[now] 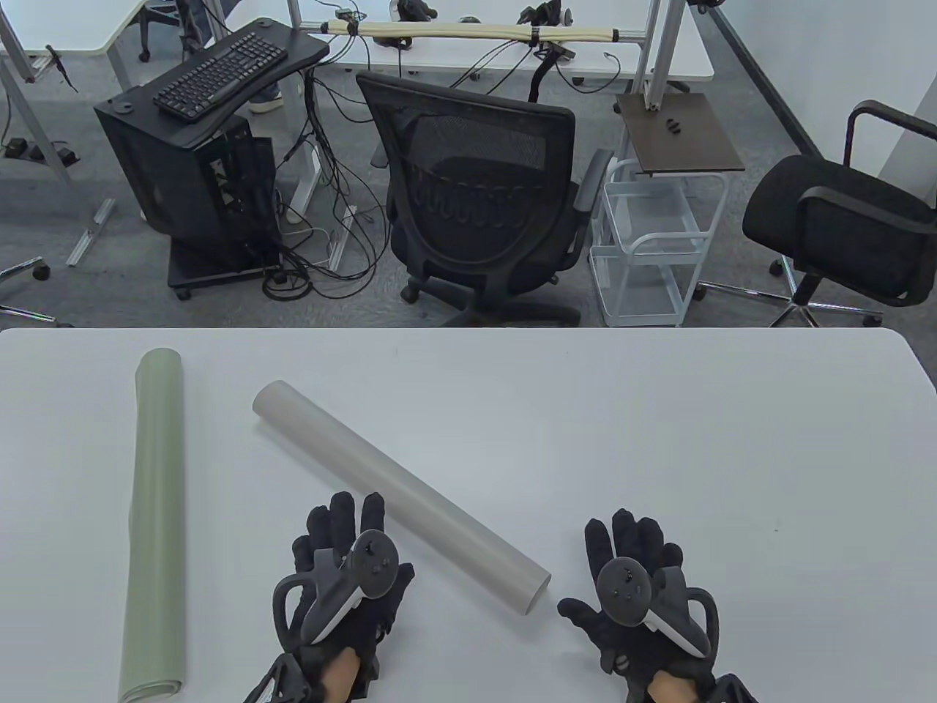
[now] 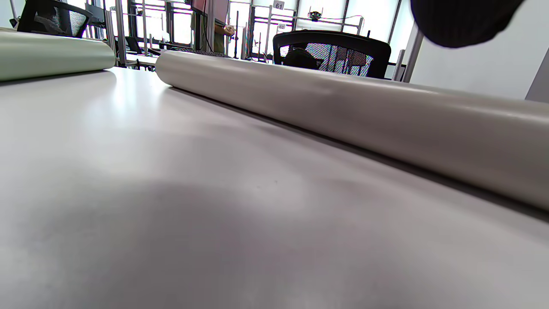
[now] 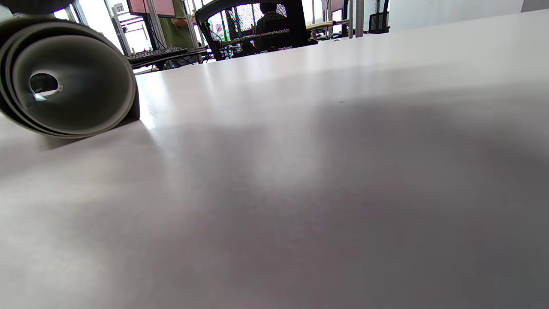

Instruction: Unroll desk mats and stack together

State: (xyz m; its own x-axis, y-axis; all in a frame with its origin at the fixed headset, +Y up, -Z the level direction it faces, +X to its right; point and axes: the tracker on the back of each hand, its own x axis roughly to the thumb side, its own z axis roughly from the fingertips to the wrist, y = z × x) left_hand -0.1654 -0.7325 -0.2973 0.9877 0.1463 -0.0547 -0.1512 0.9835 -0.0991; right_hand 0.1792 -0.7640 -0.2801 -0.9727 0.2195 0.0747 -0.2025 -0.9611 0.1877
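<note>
While both mats are rolled up, they are laid on the white tabletop [image 1: 659, 439]. The green mat [image 1: 155, 520] is placed on the left side, in a long roll that runs from the far part of the tabletop to the near edge. The grey mat [image 1: 399, 494] is laid at a slant in the middle, with one end far and to the left and the other end near and to the right. The two rolls are kept apart and are not touching.

The left hand [image 1: 344, 578] is laid flat on the tabletop with its fingers straight and spread, and nothing is held in it. It is placed just beside the near part of the grey mat, on the left of it. The right hand [image 1: 633, 586] is also laid flat with its fingers spread, and nothing is held in it. It is placed near the open end of the grey mat, to the right of it, with a small gap between them.

From the right wrist view, the rolled layers can be seen at the open end of the grey mat. Past the tabletop, a black chair [image 1: 479, 198] and a keyboard [image 1: 219, 73] can be seen.
</note>
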